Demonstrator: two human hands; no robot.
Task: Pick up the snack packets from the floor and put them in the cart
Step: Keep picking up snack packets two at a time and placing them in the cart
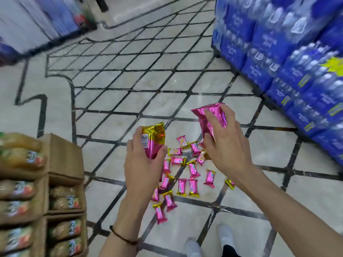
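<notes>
A: Head view: left grip (143, 164) curled round a gold-pink bag (154, 140), right grip (224, 145) curled round a pink bag (211, 117), both held above the floor (269, 151).
B: Packets?
A: Scatter of small packets (193, 170) lying on the floor below both grips.
B: Cart?
A: Not in view, so nothing shown delivered. Looks early: two bags in hand, whole scatter left to pick up.
</notes>
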